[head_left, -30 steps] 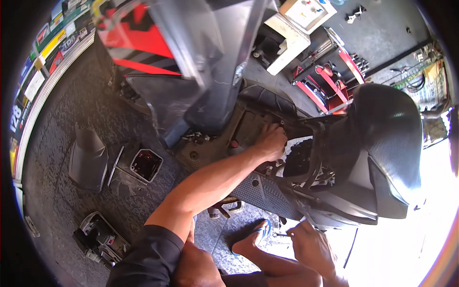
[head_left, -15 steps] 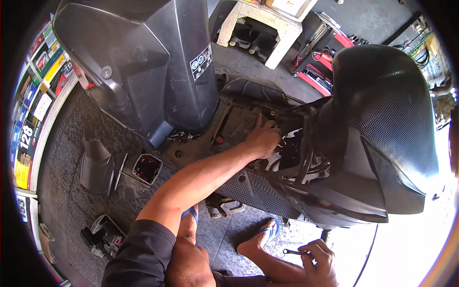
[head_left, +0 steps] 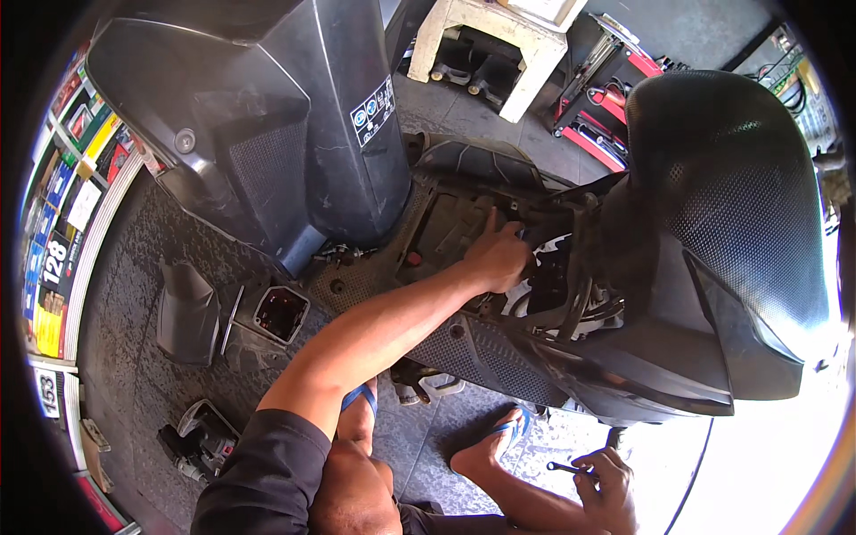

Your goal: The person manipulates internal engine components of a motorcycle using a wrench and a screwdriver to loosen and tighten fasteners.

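A dark scooter (head_left: 660,334) has its footboard section uncovered, showing a frame opening with parts inside. My left hand (head_left: 499,259) reaches over the footboard (head_left: 499,357) into this opening. Its index finger points away from me, apart from the others, which bend down with their tips hidden; nothing shows in its grip. Low on the right, away from the scooter body, my right hand (head_left: 611,481) is closed around a ring wrench (head_left: 563,467), whose ring end sticks out to the left.
A loose dark panel (head_left: 189,312) and an open box-like part (head_left: 282,314) lie on the floor at left, with a power tool (head_left: 201,441) nearer me. The seat (head_left: 727,178) rises at right. Behind stand a worn white stool (head_left: 486,22) and a red tool cart (head_left: 593,134).
The whole view has shifted slightly. My left hand stays at the frame opening, its fingers a little repositioned. My right hand still holds the wrench.
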### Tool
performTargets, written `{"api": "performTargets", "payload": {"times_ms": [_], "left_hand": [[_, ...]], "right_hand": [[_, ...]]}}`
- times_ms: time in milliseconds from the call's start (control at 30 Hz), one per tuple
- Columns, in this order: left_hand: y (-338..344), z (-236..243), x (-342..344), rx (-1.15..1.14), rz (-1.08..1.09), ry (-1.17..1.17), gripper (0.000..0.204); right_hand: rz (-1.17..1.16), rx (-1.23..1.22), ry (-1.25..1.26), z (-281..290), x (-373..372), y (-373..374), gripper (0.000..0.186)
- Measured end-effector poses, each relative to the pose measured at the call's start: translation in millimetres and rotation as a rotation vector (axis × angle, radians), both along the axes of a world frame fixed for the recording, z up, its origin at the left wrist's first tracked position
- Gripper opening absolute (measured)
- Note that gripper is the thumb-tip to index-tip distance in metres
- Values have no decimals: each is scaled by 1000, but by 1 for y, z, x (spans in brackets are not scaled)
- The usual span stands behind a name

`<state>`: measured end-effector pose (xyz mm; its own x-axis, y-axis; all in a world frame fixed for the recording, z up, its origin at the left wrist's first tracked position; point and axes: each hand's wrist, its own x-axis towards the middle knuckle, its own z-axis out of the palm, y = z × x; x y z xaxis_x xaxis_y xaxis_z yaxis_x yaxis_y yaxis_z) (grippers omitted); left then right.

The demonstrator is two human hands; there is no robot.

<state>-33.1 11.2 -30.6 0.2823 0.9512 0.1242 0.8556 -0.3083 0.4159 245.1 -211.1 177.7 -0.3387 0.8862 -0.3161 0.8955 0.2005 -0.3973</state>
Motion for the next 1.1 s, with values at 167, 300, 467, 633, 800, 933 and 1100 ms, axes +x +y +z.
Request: {"api": "performTargets", "payload": {"times_ms": [167,300,467,633,800,933,1100], "left_hand": [[-2,5,1,-18,-2,-45,20],[-1,2,1,-12,22,-28,22],[2,2,2,-23,30,8,22],[0,1,0,-11,30,-52,22],[2,2,1,-25,15,-65,21],[2,4,1,-41,2,-90,22],[2,0,-1,-27,0,-90,21]], "right_hand": [[-74,-12,14,-5,3,2,11],[-58,-26,33,-7,4,3,11],[-19,-23,40,-10,9,5,10],[2,7,42,-12,10,5,10],[-10,-12,13,-11,11,3,13],[-30,-23,4,-10,14,3,14],[-54,-52,-15,-16,24,5,15]]}}
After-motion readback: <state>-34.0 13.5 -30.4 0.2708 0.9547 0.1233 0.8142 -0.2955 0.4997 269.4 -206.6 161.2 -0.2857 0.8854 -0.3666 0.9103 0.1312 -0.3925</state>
